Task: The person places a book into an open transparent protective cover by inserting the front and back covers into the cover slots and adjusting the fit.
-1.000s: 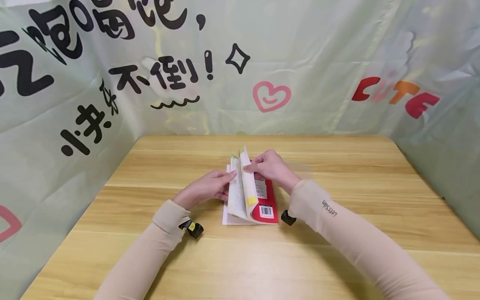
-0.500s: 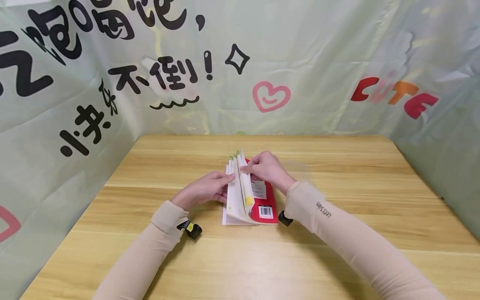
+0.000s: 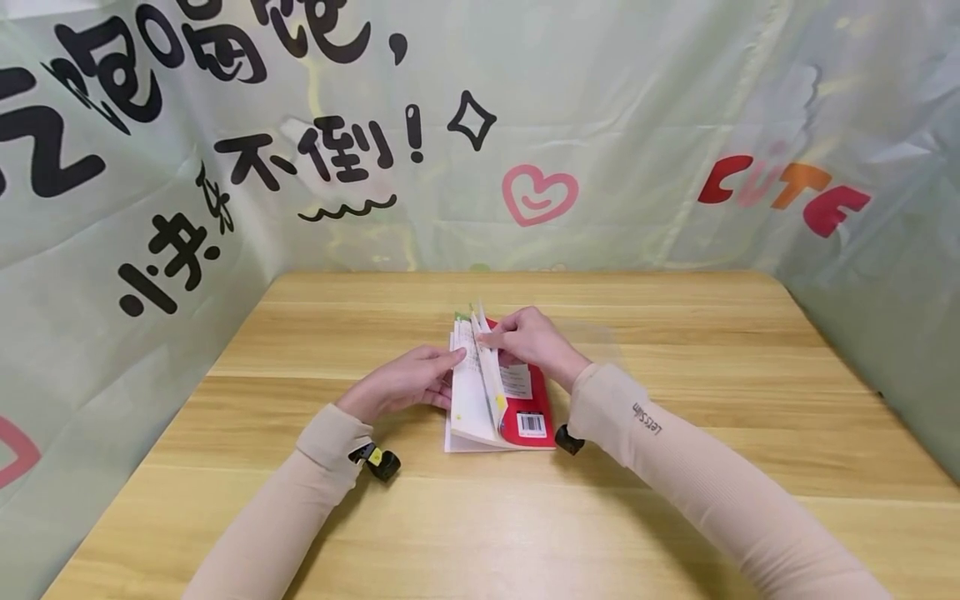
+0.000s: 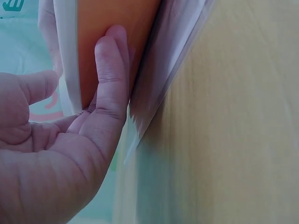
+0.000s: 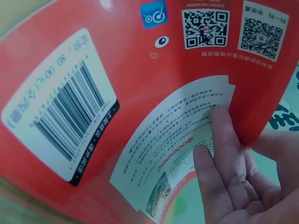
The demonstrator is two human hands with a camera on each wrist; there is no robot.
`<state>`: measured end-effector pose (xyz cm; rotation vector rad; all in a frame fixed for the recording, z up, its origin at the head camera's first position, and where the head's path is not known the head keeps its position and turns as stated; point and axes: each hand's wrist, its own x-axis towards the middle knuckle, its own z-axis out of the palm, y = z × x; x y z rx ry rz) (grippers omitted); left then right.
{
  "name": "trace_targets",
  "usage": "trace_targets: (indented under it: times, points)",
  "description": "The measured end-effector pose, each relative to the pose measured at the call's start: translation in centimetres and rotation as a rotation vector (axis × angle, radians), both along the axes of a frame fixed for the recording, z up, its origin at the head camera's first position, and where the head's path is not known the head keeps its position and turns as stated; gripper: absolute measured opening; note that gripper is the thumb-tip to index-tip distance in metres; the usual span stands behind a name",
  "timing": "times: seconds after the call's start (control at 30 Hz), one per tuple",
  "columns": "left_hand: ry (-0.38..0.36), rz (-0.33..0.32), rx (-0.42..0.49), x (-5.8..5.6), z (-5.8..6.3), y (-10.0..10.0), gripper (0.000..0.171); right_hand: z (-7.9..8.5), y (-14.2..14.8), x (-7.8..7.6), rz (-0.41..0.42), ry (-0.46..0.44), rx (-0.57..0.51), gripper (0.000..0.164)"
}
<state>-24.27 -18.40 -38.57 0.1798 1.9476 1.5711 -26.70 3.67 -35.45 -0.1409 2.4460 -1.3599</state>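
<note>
A paperback book stands partly open in the middle of the table, its pages fanned upward. My left hand holds the left part, thumb at the pages and fingers beneath; in the left wrist view those fingers lie against an orange cover face. On the other side my right hand pinches the upper edge of the right-hand pages and cover. The red back cover, with a barcode and QR codes, curves under my right fingertips. The print on the pages is too small to read.
A pale sheet or cover lies beneath the book and sticks out at its left. A faint transparent sheet lies behind my right wrist. The wooden table meets a printed fabric backdrop at the back and sides.
Pages have fallen over from the right side to the left, so a different page faces up. My right hand has shifted slightly left with its part of the book; my left hand stays nearly still.
</note>
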Motion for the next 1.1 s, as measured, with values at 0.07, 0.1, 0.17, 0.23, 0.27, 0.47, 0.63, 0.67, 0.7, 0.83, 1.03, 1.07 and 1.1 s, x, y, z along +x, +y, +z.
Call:
trace_targets:
  times: [0.07,0.1,0.17,0.23,0.27,0.47,0.63,0.67,0.7,0.83,1.03,1.07,1.1]
  points:
    - [0.001,0.006,0.0,0.0,0.0,0.0,0.052,-0.1,0.1,0.1,0.001,-0.005,-0.011,0.029]
    - [0.001,0.007,-0.001,0.0,0.0,0.0,0.052,-0.1,0.2,0.1,0.003,-0.006,-0.017,0.03]
    - [0.003,0.007,-0.002,0.0,0.0,0.0,0.052,-0.2,0.2,0.1,0.002,-0.006,-0.021,0.031]
    - [0.006,0.007,-0.006,0.0,0.0,-0.1,0.05,-0.2,0.3,0.2,-0.002,-0.01,-0.023,0.03]
    - [0.007,0.005,-0.005,0.0,-0.1,-0.1,0.048,-0.2,0.3,0.1,-0.005,-0.01,-0.026,0.03]
    - [0.031,0.015,-0.038,0.1,-0.3,-0.4,0.037,0.1,0.9,0.1,-0.024,-0.013,-0.057,0.027]
    - [0.042,0.074,-0.078,0.2,-0.5,-0.7,0.034,0.7,1.9,0.0,-0.025,-0.011,-0.067,0.029]
    - [0.043,0.086,-0.086,0.3,-0.6,-0.8,0.033,0.9,2.1,0.0,-0.025,-0.009,-0.071,0.029]
    - [0.046,0.095,-0.095,0.3,-0.6,-0.8,0.032,1.0,2.4,0.0,-0.027,-0.007,-0.071,0.03]
    - [0.062,0.124,-0.142,0.4,-0.7,-1.2,0.027,1.4,3.3,-0.1,-0.032,0.003,-0.091,0.032]
    - [0.09,0.157,-0.201,0.6,-1.1,-2.2,0.021,1.6,5.1,0.0,-0.003,0.052,-0.111,0.035]
    - [0.095,0.158,-0.208,0.6,-1.2,-2.4,0.021,1.6,5.3,0.0,0.002,0.052,-0.118,0.035]
    - [0.098,0.161,-0.213,0.6,-1.2,-2.5,0.021,1.6,5.6,0.1,0.006,0.048,-0.127,0.035]
